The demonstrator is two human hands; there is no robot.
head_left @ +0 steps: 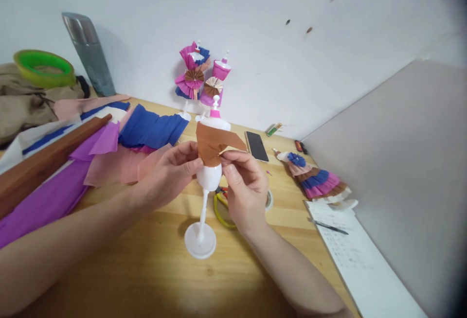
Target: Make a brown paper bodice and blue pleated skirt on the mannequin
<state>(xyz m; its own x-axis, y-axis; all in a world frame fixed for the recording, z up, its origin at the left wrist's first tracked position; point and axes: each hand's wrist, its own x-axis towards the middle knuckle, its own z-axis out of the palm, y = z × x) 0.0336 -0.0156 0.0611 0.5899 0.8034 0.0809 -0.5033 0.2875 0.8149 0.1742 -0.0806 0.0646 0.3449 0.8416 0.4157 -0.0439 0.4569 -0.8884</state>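
A small white plastic mannequin (209, 178), glossy and hourglass-shaped with a pink neck knob, stands on a thin stem and round disc foot at the middle of the wooden table (153, 269). A strip of brown crepe paper (213, 144), matt and finely creased, wraps its chest, one stiff corner jutting out to the right. The left hand (171, 172) presses the paper against the torso's left side, thumb tip and curled fingers close together. The right hand (244, 186) pinches the paper's edge between thumb and forefinger at the front. Left of the mannequin lie crinkled sheets of blue crepe (153, 131), pink (116, 165) and purple (44, 196). Behind it stand two dressed figures (200, 79) with pleated rosettes, against a plain white wall. Right of it lie a dark phone (256, 146), a doll in layered ruffles (315, 179) and a printed sheet (350, 255), its writing too small to read. The tabletop is pale, varnished plank.
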